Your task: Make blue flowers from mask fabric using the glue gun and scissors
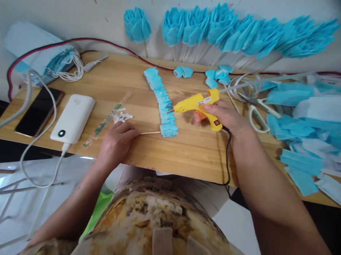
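Patterned top [142, 221] nearest, then the left hand [118, 138] pinching a thin stick [150, 133] at the near end of the blue pleated strip [164, 100], mid-scene. Right hand [222, 115] grips a yellow glue gun [193, 103]; if the stick rolls, the strip could snag on the nozzle [170, 110] imo.

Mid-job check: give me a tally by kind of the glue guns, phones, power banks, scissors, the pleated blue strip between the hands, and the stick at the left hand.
Glue gun: 1
Phone: 1
Power bank: 1
Scissors: 1 pair
Pleated blue strip: 1
Stick at the left hand: 1
Total: 6
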Available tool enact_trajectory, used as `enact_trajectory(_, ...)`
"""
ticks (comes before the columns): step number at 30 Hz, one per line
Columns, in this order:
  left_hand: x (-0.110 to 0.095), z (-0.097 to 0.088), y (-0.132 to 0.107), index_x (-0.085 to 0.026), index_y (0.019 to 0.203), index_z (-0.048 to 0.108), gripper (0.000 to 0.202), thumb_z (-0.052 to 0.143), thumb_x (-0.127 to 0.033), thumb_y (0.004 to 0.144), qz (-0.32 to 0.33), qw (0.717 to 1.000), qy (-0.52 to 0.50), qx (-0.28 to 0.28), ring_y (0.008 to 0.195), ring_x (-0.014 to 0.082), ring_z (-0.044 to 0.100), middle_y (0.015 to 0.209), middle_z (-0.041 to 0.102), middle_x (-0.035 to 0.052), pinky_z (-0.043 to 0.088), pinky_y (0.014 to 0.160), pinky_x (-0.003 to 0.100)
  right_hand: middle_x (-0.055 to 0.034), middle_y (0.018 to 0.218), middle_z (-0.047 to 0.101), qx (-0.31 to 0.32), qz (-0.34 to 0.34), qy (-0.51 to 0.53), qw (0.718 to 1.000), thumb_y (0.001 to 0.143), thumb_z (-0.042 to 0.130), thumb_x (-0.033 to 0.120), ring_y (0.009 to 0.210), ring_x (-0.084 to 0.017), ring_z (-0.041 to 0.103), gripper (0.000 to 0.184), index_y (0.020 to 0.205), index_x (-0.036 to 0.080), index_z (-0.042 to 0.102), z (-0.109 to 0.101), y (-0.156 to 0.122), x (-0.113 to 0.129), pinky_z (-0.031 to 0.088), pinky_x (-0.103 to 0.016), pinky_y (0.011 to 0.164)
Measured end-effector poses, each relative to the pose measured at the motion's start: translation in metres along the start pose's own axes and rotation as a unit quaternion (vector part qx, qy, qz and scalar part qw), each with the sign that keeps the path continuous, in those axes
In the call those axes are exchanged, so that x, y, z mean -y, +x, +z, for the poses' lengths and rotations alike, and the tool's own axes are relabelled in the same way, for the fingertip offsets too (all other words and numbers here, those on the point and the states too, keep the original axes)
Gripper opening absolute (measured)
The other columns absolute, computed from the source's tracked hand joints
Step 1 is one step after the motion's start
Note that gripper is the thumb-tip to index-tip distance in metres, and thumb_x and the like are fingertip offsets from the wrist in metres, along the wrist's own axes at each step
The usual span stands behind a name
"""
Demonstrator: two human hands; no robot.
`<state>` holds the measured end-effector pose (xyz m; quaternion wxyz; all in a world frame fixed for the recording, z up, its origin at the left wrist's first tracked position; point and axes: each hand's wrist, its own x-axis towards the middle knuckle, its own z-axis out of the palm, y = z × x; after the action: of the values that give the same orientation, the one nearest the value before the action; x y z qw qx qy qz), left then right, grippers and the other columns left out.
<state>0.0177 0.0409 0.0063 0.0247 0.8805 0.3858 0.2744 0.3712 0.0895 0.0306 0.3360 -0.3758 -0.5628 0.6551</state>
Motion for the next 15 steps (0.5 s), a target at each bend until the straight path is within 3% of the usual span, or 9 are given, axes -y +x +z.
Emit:
enact_trajectory(8, -0.004, -0.004, 0.003, -0.017, 0.091, 0.076, 0.022, 0.056, -0.019, 0.100, -0.017, 0.999, 0.035, 0.015, 0.082, 0.0210, 0.062, 0.089, 0.072, 0.0079, 0.051, 0.072, 0.033, -0.0062, 0.077, 0.073, -0.014, -0.014, -0.031, 0.999, 0.091, 0.069, 0.057, 0.070, -0.016, 0.067, 0.042, 0.076, 0.017, 0.073, -0.003, -0.002, -0.001, 0.055, -0.029, 0.069)
enact_trajectory(12, -0.003, -0.007, 0.003, -0.016, 0.100, 0.076, 0.021, 0.055, -0.021, 0.101, -0.017, 0.998, 0.042, 0.037, 0.084, 0.0218, 0.064, 0.092, 0.072, 0.0086, 0.052, 0.074, 0.034, -0.0058, 0.072, 0.071, -0.041, -0.004, -0.020, 0.999, 0.085, 0.073, 0.063, 0.066, -0.018, 0.066, 0.044, 0.075, 0.020, 0.071, -0.001, -0.001, 0.000, 0.057, -0.033, 0.068)
enact_trajectory(15, -0.001, -0.011, 0.000, -0.017, 0.106, 0.075, 0.021, 0.055, -0.024, 0.102, -0.016, 0.997, 0.039, 0.062, 0.086, 0.0220, 0.065, 0.094, 0.072, 0.0084, 0.052, 0.076, 0.034, -0.0061, 0.072, 0.071, -0.040, -0.005, 0.006, 0.999, 0.087, 0.073, 0.059, 0.066, -0.016, 0.066, 0.043, 0.078, 0.017, 0.071, 0.000, -0.001, 0.001, 0.055, -0.030, 0.069)
